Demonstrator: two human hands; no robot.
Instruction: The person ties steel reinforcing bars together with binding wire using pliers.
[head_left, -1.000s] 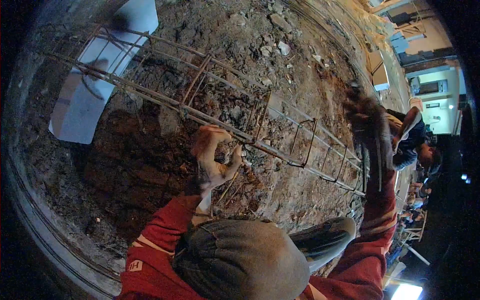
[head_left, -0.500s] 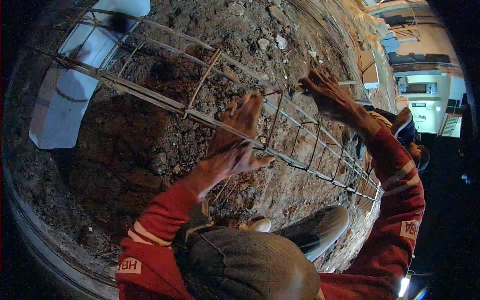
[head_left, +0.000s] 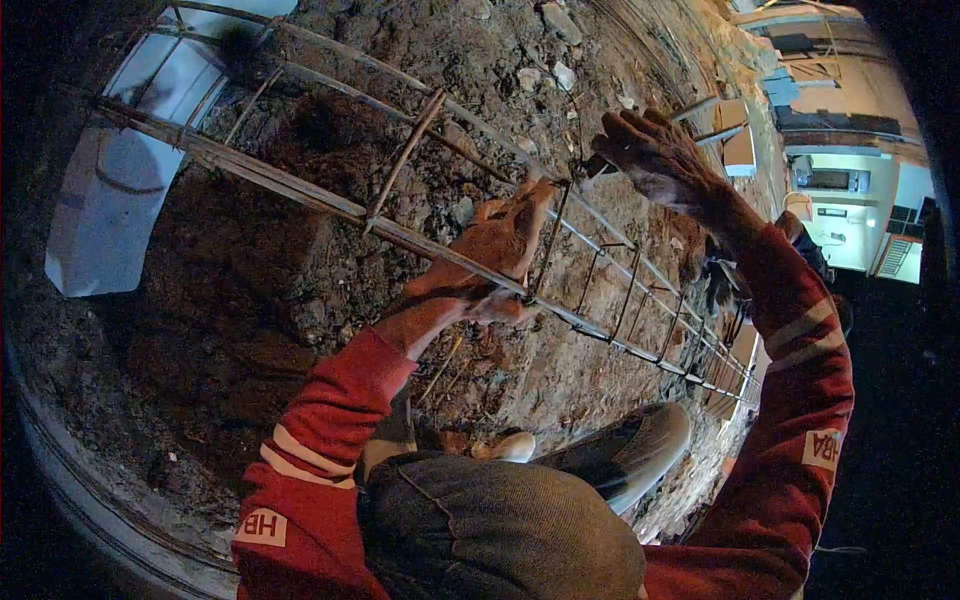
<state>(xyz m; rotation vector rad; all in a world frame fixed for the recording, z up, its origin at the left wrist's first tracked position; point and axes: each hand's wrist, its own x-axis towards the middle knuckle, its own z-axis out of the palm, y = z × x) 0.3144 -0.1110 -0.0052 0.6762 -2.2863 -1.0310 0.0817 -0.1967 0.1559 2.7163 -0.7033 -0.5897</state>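
Observation:
A long rebar cage (head_left: 325,200) of thin bars and square stirrups crosses the view diagonally. My left hand (head_left: 490,250) reaches through it from below, fingers pressed together at a stirrup (head_left: 552,235) and its upper corner. Beside that corner, my right hand (head_left: 665,172) is bent over a metal tool like pincers, its dark end near the stirrup. Two handles (head_left: 718,134) stick out past the hand, spread apart. The palm side of my right hand is hidden.
A white block (head_left: 115,215) lies beneath the cage's left end on rough, muddy ground (head_left: 240,330). My bent knees are below the cage. Stones (head_left: 563,77) lie beyond it. Another person (head_left: 800,245) is partly visible behind my right arm, near a lit building (head_left: 850,210).
My left hand has moved slightly right and up, and its fingers have closed in at the stirrup. The tool's handles now show beyond my right hand. The other person has shifted, more hidden behind my arm.

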